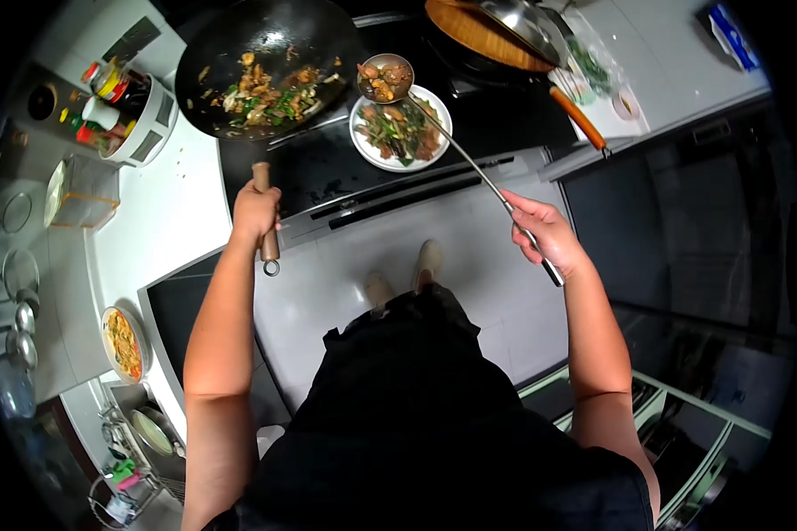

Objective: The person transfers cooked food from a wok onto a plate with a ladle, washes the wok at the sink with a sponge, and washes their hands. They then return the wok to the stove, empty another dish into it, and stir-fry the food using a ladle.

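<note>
My left hand (256, 212) is wrapped round the wooden handle of a black wok (279, 35). Inside the wok lies a stir-fry (274, 96) of browned pieces and green vegetables. My right hand (545, 232) grips the long metal handle of a ladle (478, 171). The bowl of the ladle, filled with browned food (383, 81), is over the far edge of a white plate (360, 146). A heap of similar food with green pieces (402, 133) covers the middle of that plate, which sits on the black stovetop just right of the wok.
A wooden lid (483, 35) and a metal cover rest at the back right, near an orange-handled tool (578, 118). Seasoning bottles (115, 88) stand in a white holder at the left. A dish of food (124, 343) is on the left counter, close to the sink.
</note>
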